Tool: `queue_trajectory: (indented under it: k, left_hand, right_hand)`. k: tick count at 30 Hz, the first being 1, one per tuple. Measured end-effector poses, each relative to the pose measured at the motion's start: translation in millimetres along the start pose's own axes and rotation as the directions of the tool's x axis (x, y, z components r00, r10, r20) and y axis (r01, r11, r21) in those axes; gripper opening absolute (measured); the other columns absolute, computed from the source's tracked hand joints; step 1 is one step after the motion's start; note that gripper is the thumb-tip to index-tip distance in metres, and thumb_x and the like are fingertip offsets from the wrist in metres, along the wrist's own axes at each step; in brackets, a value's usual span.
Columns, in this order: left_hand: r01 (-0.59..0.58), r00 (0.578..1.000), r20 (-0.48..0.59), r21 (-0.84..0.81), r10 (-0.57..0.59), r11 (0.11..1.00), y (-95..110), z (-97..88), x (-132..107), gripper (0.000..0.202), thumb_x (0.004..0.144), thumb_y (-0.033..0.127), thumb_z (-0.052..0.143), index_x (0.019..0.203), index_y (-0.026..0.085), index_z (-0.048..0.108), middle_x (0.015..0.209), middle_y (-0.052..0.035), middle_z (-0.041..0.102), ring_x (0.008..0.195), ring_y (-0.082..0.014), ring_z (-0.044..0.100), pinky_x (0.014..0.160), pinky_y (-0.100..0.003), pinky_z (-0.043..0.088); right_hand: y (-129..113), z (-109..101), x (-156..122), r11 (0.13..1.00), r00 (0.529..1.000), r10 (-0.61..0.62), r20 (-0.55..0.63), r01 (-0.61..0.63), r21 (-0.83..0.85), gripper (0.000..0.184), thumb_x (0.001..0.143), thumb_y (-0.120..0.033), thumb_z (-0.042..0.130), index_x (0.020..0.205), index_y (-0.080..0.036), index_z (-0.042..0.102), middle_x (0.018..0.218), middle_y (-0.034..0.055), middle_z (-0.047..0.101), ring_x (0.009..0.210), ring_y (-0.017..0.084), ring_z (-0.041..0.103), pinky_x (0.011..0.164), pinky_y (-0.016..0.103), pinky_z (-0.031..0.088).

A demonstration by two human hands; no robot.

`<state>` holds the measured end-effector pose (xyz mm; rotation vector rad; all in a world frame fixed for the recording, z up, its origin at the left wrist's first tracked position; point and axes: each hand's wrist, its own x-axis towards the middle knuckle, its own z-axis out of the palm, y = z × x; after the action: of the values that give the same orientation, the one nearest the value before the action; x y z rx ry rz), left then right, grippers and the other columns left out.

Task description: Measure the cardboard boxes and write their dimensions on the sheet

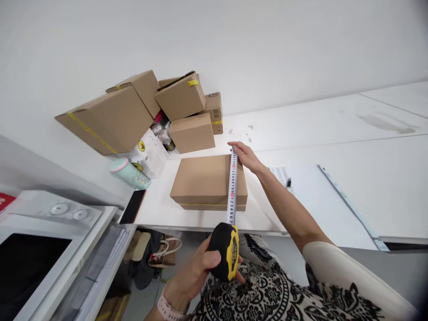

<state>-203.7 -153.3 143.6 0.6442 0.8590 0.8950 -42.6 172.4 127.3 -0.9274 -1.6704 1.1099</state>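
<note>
A closed brown cardboard box [203,178] lies flat on the white table [160,214]. My left hand [200,267] is wrapped round the black and yellow case of a tape measure [223,252], in front of the table's near edge. From the case the white blade [232,187] runs out across the top of the box, near its right side. At the far end of the blade, by the box's back right corner, my right hand [243,154] pinches the tip between its fingers. The very tip is partly hidden by those fingers.
Several cardboard boxes [180,98] are stacked at the back left. A mint bottle [130,173], a white carton [152,154] and a dark phone [133,207] sit at the table's left end. A microwave [36,249] stands lower left; a large white sheet [321,200] lies right.
</note>
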Motion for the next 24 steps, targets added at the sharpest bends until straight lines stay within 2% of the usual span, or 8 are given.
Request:
queue_trajectory:
  k: [5,8,10,16,21,24]
  left_hand:
    - [0.029,0.999,0.038,0.008,-0.029,1.000,0,26.3,4,0.065,0.070,0.057,0.085,0.125,0.024,0.069,0.110,-0.0127,0.076,0.103,-0.0346,0.074,0.091,-0.048,0.053]
    - [0.055,0.996,0.067,0.015,-0.056,0.998,1,37.2,4,0.061,0.070,0.050,0.086,0.125,0.029,0.070,0.118,-0.0090,0.075,0.114,-0.0341,0.069,0.099,-0.048,0.050]
    - [0.072,0.994,0.084,0.003,-0.072,0.997,2,41.5,3,0.060,0.072,0.050,0.085,0.127,0.031,0.070,0.120,-0.0072,0.074,0.116,-0.0329,0.068,0.098,-0.047,0.049]
    - [0.007,0.999,0.041,0.026,-0.008,1.000,-1,46.0,5,0.068,0.073,0.057,0.083,0.134,0.030,0.066,0.120,-0.0080,0.073,0.114,-0.0326,0.067,0.094,-0.044,0.051]
    - [-0.112,0.993,-0.038,-0.018,0.112,0.994,-2,43.2,21,0.071,0.072,0.060,0.082,0.134,0.029,0.065,0.117,-0.0092,0.072,0.107,-0.0321,0.068,0.086,-0.043,0.054]
    - [-0.127,0.990,-0.064,-0.031,0.125,0.991,1,38.2,32,0.077,0.070,0.058,0.084,0.138,0.027,0.062,0.117,-0.0109,0.072,0.104,-0.0328,0.068,0.085,-0.044,0.055]
  right_hand:
    - [12,2,0,1.000,0.999,0.025,0.040,-0.025,-0.006,0.044,0.092,-0.039,0.050,0.124,-0.018,0.071,0.132,0.0107,0.071,0.112,0.024,0.064,0.103,0.042,0.049]
    - [16,5,0,0.997,0.996,0.078,0.047,-0.078,-0.003,0.042,0.090,-0.040,0.052,0.117,-0.017,0.075,0.113,0.0097,0.077,0.097,0.022,0.067,0.093,0.039,0.051]
    - [16,5,2,0.995,0.995,0.092,0.041,-0.090,-0.036,0.041,0.088,-0.043,0.056,0.111,-0.017,0.077,0.100,0.0078,0.077,0.087,0.022,0.065,0.084,0.037,0.051]
    - [14,4,6,0.991,0.994,0.110,0.021,-0.108,-0.077,0.035,0.081,-0.047,0.064,0.088,-0.017,0.080,0.076,0.0042,0.071,0.072,0.019,0.059,0.065,0.031,0.045]
    - [10,8,-2,0.992,0.991,0.121,0.047,-0.123,0.029,0.030,0.078,-0.045,0.067,0.080,-0.016,0.075,0.073,0.0031,0.068,0.069,0.017,0.057,0.063,0.030,0.043]
    - [5,9,-7,0.988,0.990,0.134,0.043,-0.136,0.073,0.029,0.077,-0.046,0.068,0.077,-0.017,0.072,0.071,0.0021,0.066,0.067,0.015,0.053,0.062,0.029,0.040]
